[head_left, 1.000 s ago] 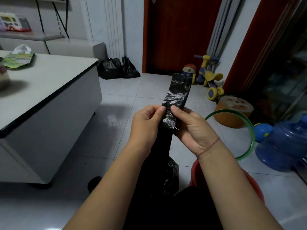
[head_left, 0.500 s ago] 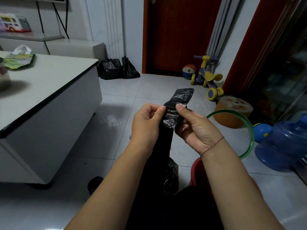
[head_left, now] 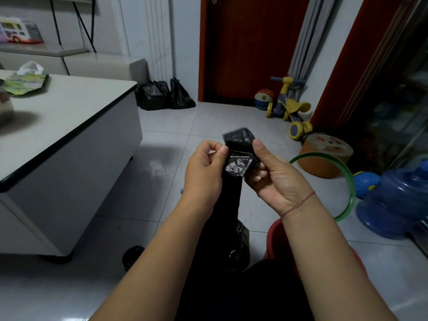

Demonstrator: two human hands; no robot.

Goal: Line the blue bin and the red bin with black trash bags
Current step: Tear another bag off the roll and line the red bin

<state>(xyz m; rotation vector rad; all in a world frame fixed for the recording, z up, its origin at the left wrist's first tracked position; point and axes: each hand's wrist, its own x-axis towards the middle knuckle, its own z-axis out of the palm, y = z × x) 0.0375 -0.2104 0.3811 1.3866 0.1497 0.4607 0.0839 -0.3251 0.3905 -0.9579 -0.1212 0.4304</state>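
A folded black trash bag (head_left: pixel 238 162) hangs as a long narrow strip in front of me. My left hand (head_left: pixel 203 172) pinches its upper part from the left. My right hand (head_left: pixel 275 177) pinches it from the right, thumb up beside the bag's bent top end. The strip runs down between my forearms to a crumpled black mass (head_left: pixel 238 249) near the floor. The red bin (head_left: pixel 275 242) shows as a red rim below my right forearm, mostly hidden. I do not see the blue bin as such.
A white low table (head_left: pixel 69 126) with a black edge stands at the left. Two filled black bags (head_left: pixel 162 95) sit by the far wall. At the right lie a green hoop (head_left: pixel 347 177), a blue water jug (head_left: pixel 398 200), an orange stool (head_left: pixel 324 154) and a ride-on toy (head_left: pixel 289 105).
The bag's top end, upright a second ago, has folded down toward my hands. My right thumb has lifted and the hand has turned palm-up.
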